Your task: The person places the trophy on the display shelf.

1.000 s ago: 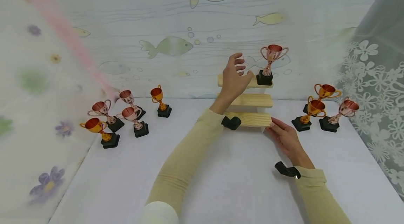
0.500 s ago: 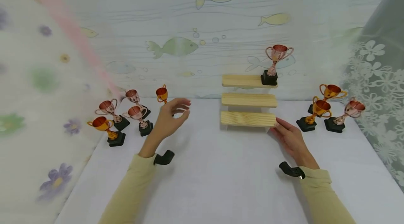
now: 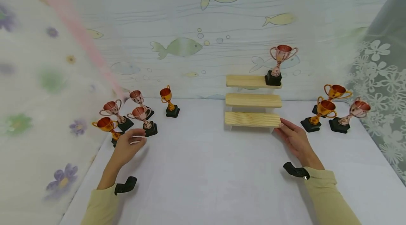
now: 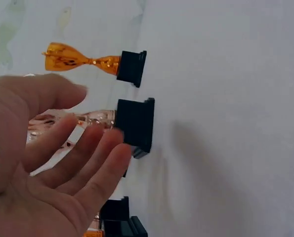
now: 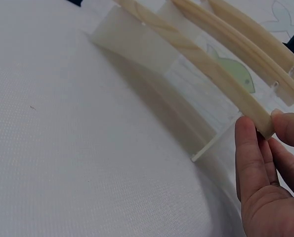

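Note:
My left hand [image 3: 127, 149] hovers in front of the left cluster of trophies, fingers loosely bent and holding nothing. Nearest to it is a rose-gold trophy cup [image 3: 139, 114] on a black base; in the left wrist view my fingers partly hide this trophy's cup, while its black base [image 4: 135, 126] shows. A gold trophy [image 3: 106, 124] stands partly behind the hand. My right hand [image 3: 296, 140] pinches the right end of the lowest plank of a three-step wooden display shelf [image 3: 250, 119], thumb above and fingers beneath. One rose-gold trophy [image 3: 282, 54] stands at the right end of the top step.
Two more rose-gold trophies, one at the rear [image 3: 136, 96], and a separate gold trophy [image 3: 166, 95] stand on the left. To the shelf's right are two gold trophies and a rose-gold trophy [image 3: 359, 108]. A fish-patterned curtain [image 3: 177, 10] hangs behind the white table [image 3: 206, 175].
My left hand has moved from beside the top step, down and left across the table, to the left trophies. The right hand keeps its grip on the shelf.

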Tool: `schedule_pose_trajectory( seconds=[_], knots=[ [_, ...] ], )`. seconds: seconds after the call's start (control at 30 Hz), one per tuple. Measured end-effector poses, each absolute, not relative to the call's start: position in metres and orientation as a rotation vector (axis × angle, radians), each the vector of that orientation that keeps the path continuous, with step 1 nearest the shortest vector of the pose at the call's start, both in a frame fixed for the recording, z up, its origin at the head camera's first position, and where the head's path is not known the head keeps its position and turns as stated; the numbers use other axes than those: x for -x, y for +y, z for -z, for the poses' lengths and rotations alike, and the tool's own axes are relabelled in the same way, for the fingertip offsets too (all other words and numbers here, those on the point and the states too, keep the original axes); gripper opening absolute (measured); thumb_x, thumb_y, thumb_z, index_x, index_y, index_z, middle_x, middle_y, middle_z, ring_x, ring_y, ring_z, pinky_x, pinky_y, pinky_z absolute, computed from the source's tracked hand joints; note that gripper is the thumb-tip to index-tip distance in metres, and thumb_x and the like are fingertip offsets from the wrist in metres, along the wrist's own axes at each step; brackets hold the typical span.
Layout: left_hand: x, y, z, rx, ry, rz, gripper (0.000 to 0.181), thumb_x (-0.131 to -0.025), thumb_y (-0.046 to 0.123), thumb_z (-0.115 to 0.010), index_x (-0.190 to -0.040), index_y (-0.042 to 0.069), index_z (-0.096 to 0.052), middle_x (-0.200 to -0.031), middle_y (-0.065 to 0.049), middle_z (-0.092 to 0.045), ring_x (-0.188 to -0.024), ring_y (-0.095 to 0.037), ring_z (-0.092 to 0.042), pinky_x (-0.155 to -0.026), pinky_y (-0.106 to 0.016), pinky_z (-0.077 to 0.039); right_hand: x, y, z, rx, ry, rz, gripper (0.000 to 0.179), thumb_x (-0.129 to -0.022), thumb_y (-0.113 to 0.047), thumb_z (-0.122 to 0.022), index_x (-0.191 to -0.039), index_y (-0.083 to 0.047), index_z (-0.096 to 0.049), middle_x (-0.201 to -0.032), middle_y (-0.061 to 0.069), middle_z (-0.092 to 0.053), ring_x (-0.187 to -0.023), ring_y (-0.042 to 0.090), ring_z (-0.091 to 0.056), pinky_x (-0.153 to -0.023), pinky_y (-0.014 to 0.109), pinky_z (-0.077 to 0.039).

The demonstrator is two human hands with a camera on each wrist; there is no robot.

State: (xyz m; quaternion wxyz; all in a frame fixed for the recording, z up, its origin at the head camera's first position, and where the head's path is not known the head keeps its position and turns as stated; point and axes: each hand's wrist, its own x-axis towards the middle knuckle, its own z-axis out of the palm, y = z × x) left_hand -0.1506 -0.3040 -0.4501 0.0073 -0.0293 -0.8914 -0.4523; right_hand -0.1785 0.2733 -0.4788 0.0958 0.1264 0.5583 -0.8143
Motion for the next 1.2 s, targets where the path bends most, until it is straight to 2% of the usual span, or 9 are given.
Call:
schedule_pose_trajectory(
  seconds=[0.13, 0.2, 0.27, 0.33, 0.37, 0.57, 0.77, 1.0, 1.2],
  knots=[
    [0.152, -0.310, 0.455, -0.021, -2.715, 1.499, 0.064, -0.100, 0.013, -0.065, -0.151, -0.005, -0.032, -0.146, -0.029, -0.045, -0.128, -0.045, -0.054, -0.091, -0.006, -0.049, 0.179, 0.273, 0.480, -0.387, 1.640, 2.409, 0.074, -0.103, -0.017, -0.061, -0.161, -0.001, -0.018, -0.118, -0.012, -0.058, -0.102, -0.003, -0.066, -0.093, 0.016, -0.054],
    [0.155, -0.310, 0.457, -0.055, -2.680, 1.530, 0.075, -0.100, 0.016, -0.067, -0.157, -0.002, -0.022, -0.152, -0.029, -0.037, -0.134, -0.045, -0.049, -0.103, -0.020, -0.050, 0.179, 0.273, 0.480, -0.382, 1.637, 2.412, 0.074, -0.103, -0.016, -0.060, -0.161, -0.001, -0.017, -0.118, -0.012, -0.058, -0.102, -0.003, -0.066, -0.093, 0.016, -0.054],
    [0.159, -0.310, 0.459, -0.085, -2.630, 1.563, 0.082, -0.099, 0.017, -0.068, -0.159, 0.001, -0.015, -0.157, -0.027, -0.031, -0.139, -0.043, -0.044, -0.114, -0.037, -0.044, 0.179, 0.273, 0.480, -0.374, 1.628, 2.424, 0.074, -0.103, -0.015, -0.060, -0.161, 0.000, -0.017, -0.117, -0.012, -0.059, -0.102, -0.003, -0.066, -0.094, 0.016, -0.054],
    [0.164, -0.308, 0.460, -0.127, -2.561, 1.597, 0.086, -0.098, 0.014, -0.070, -0.161, 0.004, -0.012, -0.159, -0.025, -0.030, -0.141, -0.041, -0.041, -0.117, -0.051, -0.037, 0.179, 0.272, 0.480, -0.371, 1.622, 2.433, 0.074, -0.103, -0.014, -0.060, -0.161, 0.001, -0.017, -0.116, -0.013, -0.059, -0.102, -0.003, -0.067, -0.094, 0.017, -0.054],
    [0.167, -0.307, 0.461, -0.148, -2.516, 1.617, 0.086, -0.097, 0.012, -0.070, -0.161, 0.005, -0.013, -0.159, -0.023, -0.031, -0.142, -0.040, -0.041, -0.118, -0.053, -0.035, 0.179, 0.272, 0.480, -0.371, 1.617, 2.437, 0.074, -0.103, -0.014, -0.060, -0.161, 0.001, -0.017, -0.116, -0.013, -0.059, -0.102, -0.002, -0.067, -0.094, 0.017, -0.054],
    [0.182, -0.303, 0.462, -0.282, -2.316, 1.690, 0.083, -0.093, 0.011, -0.075, -0.160, 0.012, -0.025, -0.153, -0.013, -0.043, -0.139, -0.029, -0.046, -0.121, -0.043, -0.034, 0.180, 0.273, 0.481, -0.383, 1.582, 2.442, 0.073, -0.103, -0.014, -0.059, -0.161, -0.001, -0.017, -0.118, -0.011, -0.058, -0.103, -0.002, -0.066, -0.094, 0.017, -0.054],
    [0.189, -0.295, 0.458, -0.343, -2.227, 1.751, 0.075, -0.092, 0.012, -0.076, -0.155, 0.015, -0.037, -0.134, 0.000, -0.049, -0.127, -0.016, -0.052, -0.113, -0.030, -0.045, 0.182, 0.275, 0.481, -0.350, 1.572, 2.464, 0.074, -0.103, -0.013, -0.060, -0.161, 0.001, -0.017, -0.116, -0.012, -0.062, -0.103, -0.001, -0.067, -0.093, 0.017, -0.055],
    [0.194, -0.288, 0.455, -0.320, -2.189, 1.804, 0.074, -0.091, 0.007, -0.076, -0.154, 0.016, -0.039, -0.137, -0.001, -0.053, -0.126, -0.016, -0.055, -0.103, -0.019, -0.050, 0.180, 0.275, 0.481, -0.347, 1.541, 2.486, 0.075, -0.102, -0.012, -0.061, -0.161, 0.000, -0.016, -0.115, -0.012, -0.065, -0.103, 0.000, -0.068, -0.093, 0.018, -0.055],
    [0.200, -0.282, 0.456, -0.270, -2.106, 1.811, 0.069, -0.089, 0.003, -0.077, -0.149, 0.012, -0.045, -0.129, 0.002, -0.058, -0.114, -0.011, -0.060, -0.094, -0.013, -0.052, 0.178, 0.275, 0.479, -0.360, 1.530, 2.507, 0.078, -0.100, -0.012, -0.064, -0.161, 0.000, -0.017, -0.115, -0.012, -0.064, -0.103, 0.001, -0.068, -0.092, 0.018, -0.056]
  ],
)
